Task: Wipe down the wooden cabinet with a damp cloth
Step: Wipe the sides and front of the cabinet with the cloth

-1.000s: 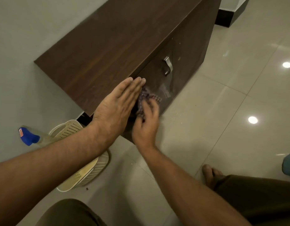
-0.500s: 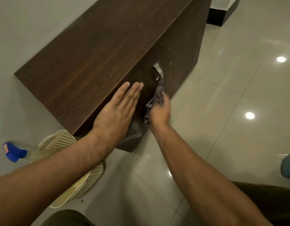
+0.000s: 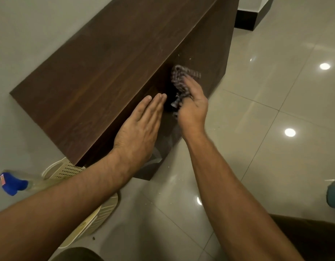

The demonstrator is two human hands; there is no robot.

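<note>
A low dark wooden cabinet point(image 3: 110, 76) stands against the grey wall, seen from above. My right hand point(image 3: 193, 108) presses a bunched checked cloth point(image 3: 179, 81) against the cabinet's front face, just below the top edge. My left hand point(image 3: 138, 129) lies flat, fingers together and straight, on the front edge of the cabinet top, close beside the cloth. The door handle is hidden behind my right hand and the cloth.
A spray bottle with a blue head point(image 3: 12, 183) lies on the floor at the left. A cream perforated plastic basket point(image 3: 91, 219) sits on the glossy tiled floor point(image 3: 266, 129) under my left forearm. My legs fill the bottom edge.
My right hand has carried the cloth up and along the cabinet front, past the handle, which it now covers. My left hand stays flat on the top edge.
</note>
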